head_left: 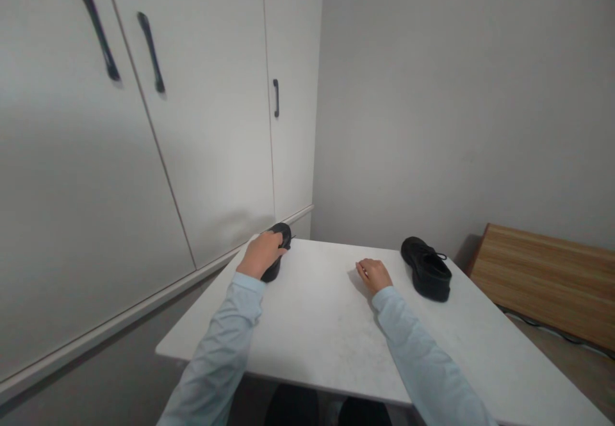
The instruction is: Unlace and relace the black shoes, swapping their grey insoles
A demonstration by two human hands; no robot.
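On the left side of the white table (pixel 327 336) lies a black shoe (pixel 284 229), partly covered by my left hand (pixel 262 254). The fingers of that hand are closed over the shoe's upper, and a bit of lace sticks out past it. My right hand (pixel 375 275) rests on the tabletop to the right of the middle, its fingers curled in, with nothing visible in them. Just beyond it to the right stands a second black shoe (pixel 427 269), upright, its lace tied and its heel towards me.
White cupboard doors (pixel 216 125) with dark handles rise along the table's left side. A plain grey wall (pixel 456 106) is behind the table. To the right is a wood-grain panel (pixel 548 278), with a cable (pixel 552 328) running below it.
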